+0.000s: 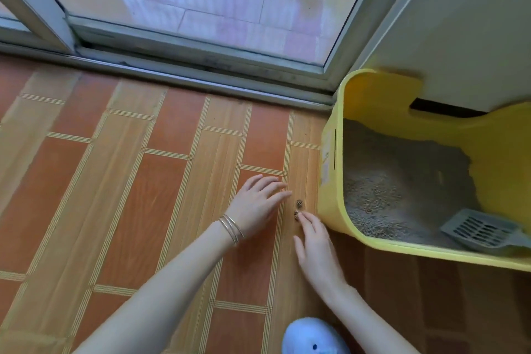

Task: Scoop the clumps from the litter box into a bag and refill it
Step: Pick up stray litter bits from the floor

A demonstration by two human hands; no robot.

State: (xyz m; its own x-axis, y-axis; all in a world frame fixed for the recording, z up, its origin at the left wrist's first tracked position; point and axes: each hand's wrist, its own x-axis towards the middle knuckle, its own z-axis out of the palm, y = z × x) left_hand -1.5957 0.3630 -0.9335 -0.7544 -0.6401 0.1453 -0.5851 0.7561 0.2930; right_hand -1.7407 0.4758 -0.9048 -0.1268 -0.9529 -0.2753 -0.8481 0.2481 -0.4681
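Observation:
A yellow litter box (333, 204) stands on the tiled floor at the right, filled with grey litter (382, 190). A grey slotted scoop (482, 231) lies in the litter at the box's near right. Two small dark clumps (298, 203) lie on the floor just left of the box. My left hand (258, 204), bracelets on its wrist, hovers open left of the clumps. My right hand (313, 241) is open, fingers spread, its fingertips touching the nearer clump (296, 213). No bag is in view.
A sliding glass door with a metal track (201, 72) runs across the back. A pale wall or cabinet panel (465, 37) rises behind the box. A light blue slipper (313, 336) shows at the bottom edge.

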